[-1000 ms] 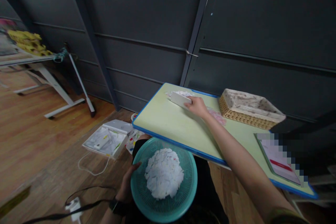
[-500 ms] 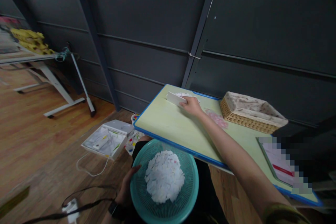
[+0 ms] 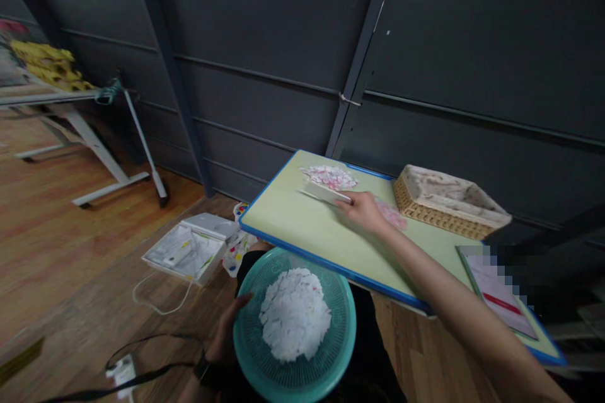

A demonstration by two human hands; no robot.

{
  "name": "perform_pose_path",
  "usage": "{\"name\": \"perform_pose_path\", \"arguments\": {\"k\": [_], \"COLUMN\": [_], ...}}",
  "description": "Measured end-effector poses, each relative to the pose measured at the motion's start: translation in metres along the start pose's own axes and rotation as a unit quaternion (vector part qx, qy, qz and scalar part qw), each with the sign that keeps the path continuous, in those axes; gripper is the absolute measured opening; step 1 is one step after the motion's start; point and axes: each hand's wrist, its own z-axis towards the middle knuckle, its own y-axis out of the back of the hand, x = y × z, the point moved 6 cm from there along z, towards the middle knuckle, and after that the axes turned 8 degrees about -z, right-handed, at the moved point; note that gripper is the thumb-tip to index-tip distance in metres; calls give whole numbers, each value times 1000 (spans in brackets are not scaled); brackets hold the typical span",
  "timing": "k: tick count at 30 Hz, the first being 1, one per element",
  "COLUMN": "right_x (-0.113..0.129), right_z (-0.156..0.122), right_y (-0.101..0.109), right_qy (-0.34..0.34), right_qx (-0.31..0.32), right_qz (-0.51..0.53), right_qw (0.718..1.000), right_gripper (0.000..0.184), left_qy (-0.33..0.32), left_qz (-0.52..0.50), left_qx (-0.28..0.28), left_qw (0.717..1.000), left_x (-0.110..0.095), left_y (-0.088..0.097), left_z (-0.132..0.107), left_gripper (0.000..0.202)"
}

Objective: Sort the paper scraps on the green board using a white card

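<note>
My right hand point(image 3: 365, 211) is closed on the end of a flat white card-like scraper point(image 3: 326, 192), held over the pale yellow folding table point(image 3: 302, 223). Just beyond the scraper lies a spread of white and pink flakes point(image 3: 336, 177). By my wrist is a pinkish patch point(image 3: 392, 214), partly hidden by the hand. Below the table edge, my left hand point(image 3: 230, 322) grips the left rim of a teal plastic colander point(image 3: 338, 352). Inside sits a heap of white flakes point(image 3: 295, 315) that look like torn paper.
A wicker basket with a cloth liner point(image 3: 442, 214) stands at the table's back right, near a partly blurred tablet-like item point(image 3: 496, 296). On the floor are an open white box point(image 3: 189, 252), a cable and a power strip point(image 3: 121, 374). A dark panel wall point(image 3: 274, 75) rises behind.
My right hand has drawn the scraper back toward me and slightly right, away from the flakes, uncovering them. My left hand still holds the colander.
</note>
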Motion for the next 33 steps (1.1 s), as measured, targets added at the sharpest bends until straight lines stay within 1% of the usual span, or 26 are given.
{"name": "perform_pose_path", "arguments": {"k": [3,6,8,11,14,16,19,22,24,29,31,33], "right_x": [-5,-7,-8,-6,-4,-3,-1,3,5,11,8,3], "right_z": [27,52,63,69,70,71,72,67,60,24,7,-10], "right_y": [-4,-16,-25,-34,-36,-36,-34,-31,-29,-19,-12,-5], "right_qy": [-28,-51,-67,-71,-64,-61,-46,-18,5,75,67,46], "right_qx": [-28,-20,-8,4,9,17,39,60,67,78,82,85], "right_qz": [-24,-48,-66,-86,-106,-122,-140,-135,-117,-20,8,35], "right_qw": [999,997,996,994,992,990,988,989,991,994,994,995], "right_gripper": [28,31,32,34,35,35,32,27,26,26,28,31], "left_qy": [3,-19,-32,-27,-6,3,11,12,10,12,13,7], "left_qz": [2,6,9,9,15,15,12,11,6,-16,-21,-28], "left_qx": [4,-18,-38,-45,-37,-32,-22,-21,-25,-6,6,21], "left_qw": [1000,1000,999,999,999,999,1000,1000,1000,1000,1000,999], "left_x": [1,-3,-6,-6,-3,-1,0,0,-1,-3,-3,-4], "left_y": [1,3,3,1,2,4,5,3,0,-8,-10,-11], "left_z": [3,1,-2,-5,-2,2,4,1,-3,-8,-9,-9], "left_gripper": [12,6,6,8,21,26,24,15,14,29,29,23]}}
